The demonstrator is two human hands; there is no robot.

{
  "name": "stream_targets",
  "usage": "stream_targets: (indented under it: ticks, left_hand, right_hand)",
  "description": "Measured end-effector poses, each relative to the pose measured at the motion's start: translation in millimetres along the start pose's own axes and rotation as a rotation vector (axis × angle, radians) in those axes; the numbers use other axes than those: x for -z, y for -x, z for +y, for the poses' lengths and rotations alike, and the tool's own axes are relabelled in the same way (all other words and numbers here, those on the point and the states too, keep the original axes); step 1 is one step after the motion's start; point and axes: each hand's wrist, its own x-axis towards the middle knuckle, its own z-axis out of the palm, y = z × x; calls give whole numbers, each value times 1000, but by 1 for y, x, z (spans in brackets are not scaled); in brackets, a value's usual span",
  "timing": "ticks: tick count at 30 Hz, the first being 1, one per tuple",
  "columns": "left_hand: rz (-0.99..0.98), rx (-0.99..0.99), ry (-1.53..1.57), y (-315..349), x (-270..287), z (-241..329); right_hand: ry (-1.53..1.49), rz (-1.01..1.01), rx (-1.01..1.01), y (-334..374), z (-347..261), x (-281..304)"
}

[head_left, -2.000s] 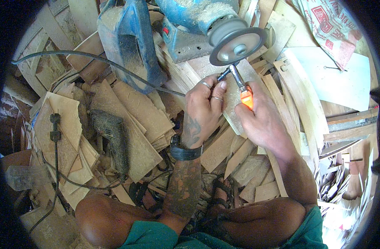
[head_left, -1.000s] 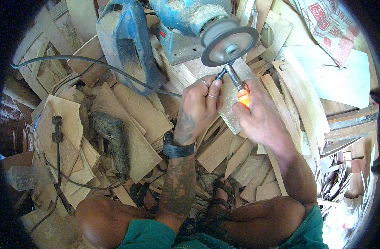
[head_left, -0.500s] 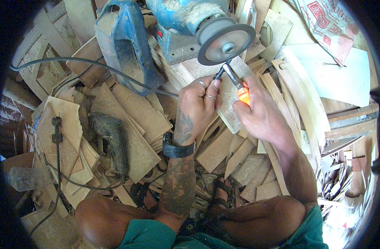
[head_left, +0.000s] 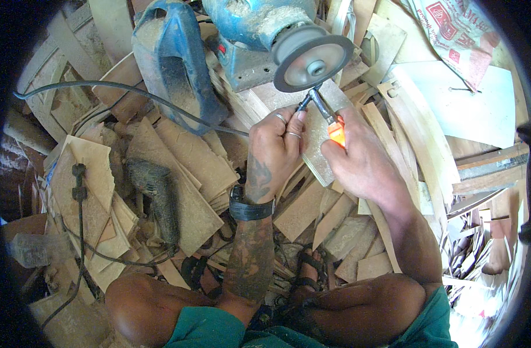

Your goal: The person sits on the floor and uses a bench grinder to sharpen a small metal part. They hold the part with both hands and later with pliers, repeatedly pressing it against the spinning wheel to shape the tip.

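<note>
In my right hand (head_left: pixel 361 153) is a slim metal tool with an orange handle (head_left: pixel 337 133); its shiny shaft (head_left: pixel 322 105) slants up toward the grinding wheel. My left hand (head_left: pixel 274 139) pinches a short dark rod (head_left: pixel 304 103) between thumb and fingers. The rod's far end meets the tool's tip just under the wheel's lower rim; I cannot tell whether they are one piece. The grey disc-shaped grinding wheel (head_left: pixel 294 69) sits on a dusty blue bench grinder (head_left: pixel 248 20). Whether the tip touches the wheel is too small to tell.
A blue machine housing (head_left: pixel 175 64) stands left of the grinder, with a dark cable (head_left: pixel 155 100) across it. A dusty power tool (head_left: pixel 156 194) lies among wooden boards (head_left: pixel 161 145). Curved wood strips (head_left: pixel 422 133) and a printed sack (head_left: pixel 457 40) lie to the right.
Both hands, with the tool and rod, appear slightly farther left, but the wheel and surroundings shift similarly in the picture. The grips look the same.
</note>
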Motion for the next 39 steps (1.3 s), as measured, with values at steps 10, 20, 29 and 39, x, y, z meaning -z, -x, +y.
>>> stream_targets:
  ticks: [10, 20, 29, 39]
  left_hand:
    - [30, -75, -37, 2, -4, -2]
    - [-124, -295, -93, 1, 3, -8]
    - [-326, -219, 90, 1, 13, -11]
    - [-699, 208, 729, 11, 30, -8]
  right_hand:
    - [-11, -9, -31, 8, -2, 5]
    - [-172, -91, -3, 21, 18, 11]
    - [-45, -38, 228, 12, 48, 11]
    - [-74, -93, 446, 11, 53, 22]
